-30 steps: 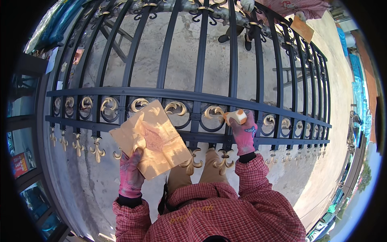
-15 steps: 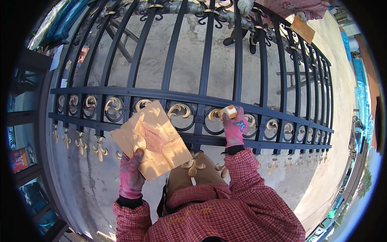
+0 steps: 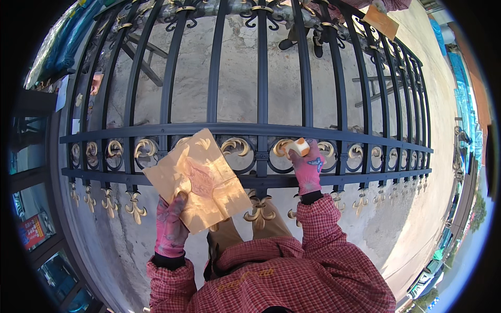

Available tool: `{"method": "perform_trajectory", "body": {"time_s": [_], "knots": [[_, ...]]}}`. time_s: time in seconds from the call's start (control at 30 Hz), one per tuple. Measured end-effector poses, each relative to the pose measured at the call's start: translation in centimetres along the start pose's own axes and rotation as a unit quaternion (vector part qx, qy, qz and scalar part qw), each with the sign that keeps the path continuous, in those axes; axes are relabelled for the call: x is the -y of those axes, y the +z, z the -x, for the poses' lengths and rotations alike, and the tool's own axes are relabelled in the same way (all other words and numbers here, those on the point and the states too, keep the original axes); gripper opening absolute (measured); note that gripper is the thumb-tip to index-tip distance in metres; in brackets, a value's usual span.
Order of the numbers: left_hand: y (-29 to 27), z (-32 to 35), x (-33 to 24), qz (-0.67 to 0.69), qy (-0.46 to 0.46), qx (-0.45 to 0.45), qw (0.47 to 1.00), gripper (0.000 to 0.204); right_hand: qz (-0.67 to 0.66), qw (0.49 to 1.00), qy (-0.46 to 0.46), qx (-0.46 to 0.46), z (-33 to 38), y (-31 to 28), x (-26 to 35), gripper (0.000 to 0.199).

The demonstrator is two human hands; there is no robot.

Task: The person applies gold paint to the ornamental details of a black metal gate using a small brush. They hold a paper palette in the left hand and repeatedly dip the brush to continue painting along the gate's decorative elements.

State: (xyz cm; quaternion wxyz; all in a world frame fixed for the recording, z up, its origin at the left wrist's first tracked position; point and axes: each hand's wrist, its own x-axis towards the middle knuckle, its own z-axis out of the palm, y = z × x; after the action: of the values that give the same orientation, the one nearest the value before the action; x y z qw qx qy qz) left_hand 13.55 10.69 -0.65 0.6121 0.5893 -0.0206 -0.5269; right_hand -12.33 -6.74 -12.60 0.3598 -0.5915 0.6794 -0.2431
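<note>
A pink glove covers my left hand, which is closed on a square tan board smeared with gold paint, thumb on top. In my right hand, also pink-gloved, the fingers pinch a small white sponge block with orange-gold stains. The sponge sits against or just above a gold scroll in the black metal fence; contact cannot be made out. Part of another gold scroll is hidden behind the board. Gold fleur-de-lis tips stick out along the fence's near edge.
Across the fence stands another person, partly seen, with dark shoes and a tan board. Dark stands show between the bars. Framed glass panes line the left; blue sheeting lies along the right.
The view has shifted and turned slightly against the fence. My right hand and the sponge stay by the same scroll, with the hand turned a little. The other person's white-gloved hand has left the view.
</note>
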Motion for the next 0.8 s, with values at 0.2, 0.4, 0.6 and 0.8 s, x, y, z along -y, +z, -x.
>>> {"method": "perform_trajectory", "body": {"time_s": [0.2, 0.4, 0.6, 0.8], "knots": [[-1.6, -1.5, -1.8, -0.007, -0.009, 0.030, 0.999, 0.048, -0.030, 0.998, -0.029, -0.057, 0.5, 1.8, 0.5, 0.033], [-2.0, -1.9, -3.5, -0.012, -0.013, 0.042, 0.999, 0.045, -0.070, 0.992, 0.069, -0.074, 0.9, 1.2, 0.3, 0.031], [-2.8, -2.3, -3.8, -0.013, -0.009, 0.045, 0.999, 0.046, -0.027, 0.999, 0.007, -0.023, 0.5, 1.9, -0.4, 0.030], [-3.4, -2.7, -3.9, -0.007, -0.022, 0.051, 0.998, 0.047, -0.127, 0.988, 0.085, -0.010, 0.6, 1.9, 0.6, 0.034]]}}
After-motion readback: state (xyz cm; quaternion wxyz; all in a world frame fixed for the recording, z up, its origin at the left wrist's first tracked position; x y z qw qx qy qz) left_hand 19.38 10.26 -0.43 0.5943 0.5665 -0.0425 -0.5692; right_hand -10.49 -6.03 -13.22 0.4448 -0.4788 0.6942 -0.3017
